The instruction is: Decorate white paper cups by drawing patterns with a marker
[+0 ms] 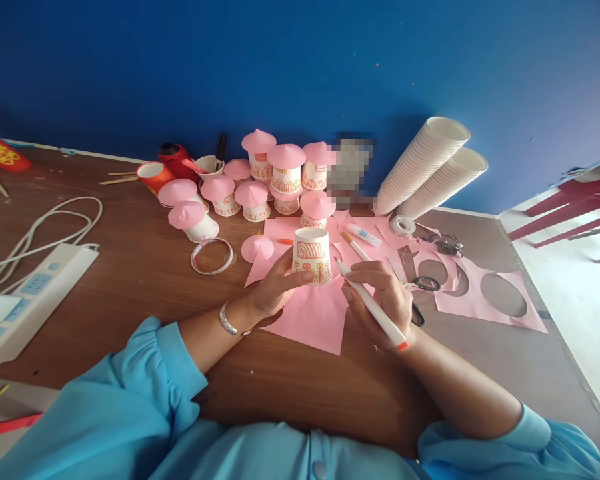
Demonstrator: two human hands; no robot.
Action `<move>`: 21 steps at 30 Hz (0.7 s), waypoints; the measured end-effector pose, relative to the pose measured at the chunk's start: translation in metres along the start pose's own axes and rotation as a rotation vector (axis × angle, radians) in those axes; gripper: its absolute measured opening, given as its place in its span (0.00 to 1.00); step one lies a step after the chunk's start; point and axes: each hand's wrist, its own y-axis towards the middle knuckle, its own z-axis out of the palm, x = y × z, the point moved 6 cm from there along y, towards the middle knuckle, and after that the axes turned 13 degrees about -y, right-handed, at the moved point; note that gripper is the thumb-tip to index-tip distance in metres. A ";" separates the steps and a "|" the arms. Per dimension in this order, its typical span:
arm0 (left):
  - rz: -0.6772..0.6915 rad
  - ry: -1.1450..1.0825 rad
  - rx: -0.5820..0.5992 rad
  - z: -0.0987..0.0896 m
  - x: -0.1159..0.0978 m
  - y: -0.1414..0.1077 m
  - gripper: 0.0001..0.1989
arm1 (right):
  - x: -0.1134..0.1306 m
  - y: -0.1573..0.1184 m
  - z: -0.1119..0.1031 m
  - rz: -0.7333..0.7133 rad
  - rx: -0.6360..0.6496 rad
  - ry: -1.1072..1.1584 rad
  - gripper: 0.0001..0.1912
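Upside down in my left hand (275, 287) is a white paper cup (312, 257), its side drawn with orange-red flowers and a hatched rectangle. My right hand (385, 297) grips a white marker (375, 309) with an orange end; its tip points at the cup's right side, and I cannot tell if it touches. Pink paper (313, 323) lies beneath both hands. Just left of the cup is a loose pink paper cone (257, 249). Behind stand several decorated cups with pink cone roofs (286, 158).
Two tall stacks of paper cups (420, 160) lean against the blue wall. Scissors (425, 283), a glue stick (364, 235), a tape roll (403, 225) and cut pink paper (500, 300) lie to the right. A power strip (40, 300) with cables and a paper ring (211, 257) lie left.
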 end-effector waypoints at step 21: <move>0.041 0.144 0.053 0.010 -0.005 -0.009 0.20 | -0.013 -0.003 -0.001 0.190 -0.059 0.191 0.12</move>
